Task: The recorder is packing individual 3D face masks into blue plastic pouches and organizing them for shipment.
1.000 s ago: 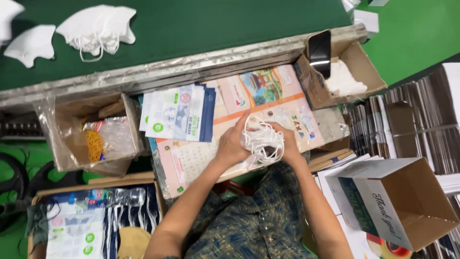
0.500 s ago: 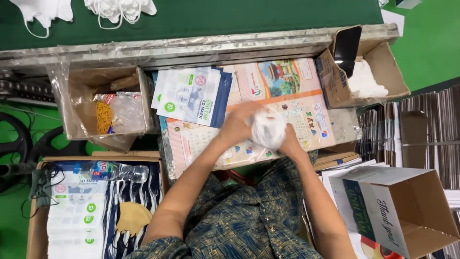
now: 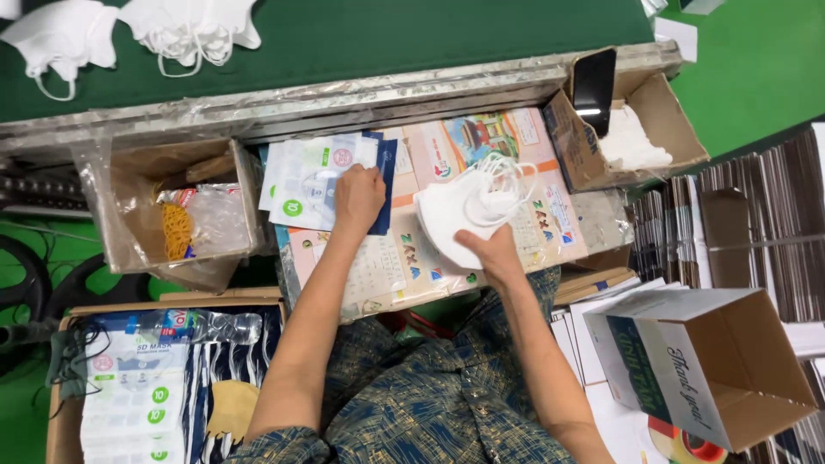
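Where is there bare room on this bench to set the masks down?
The green belt is bare between the mask pile at its left and the far right end. On the printed sheet there is a free strip between the pouch stack under the left hand and the masks in the right hand. Boxes crowd both sides.

A green belt [image 3: 387, 39] runs across the top, edged by a worn metal rail [image 3: 344, 99]. Below it the tabletop [image 3: 550, 210] is covered with colourful printed sheets. A cardboard box [image 3: 662, 129] stands at the right end of the rail, and another lined with clear plastic [image 3: 129, 206] sits at the left. The floor [image 3: 748, 69] is bright green. Stacks of flat dark cartons [image 3: 730, 241] lie on the right, beside an open printed box [image 3: 696, 369]. Light is even and bright.
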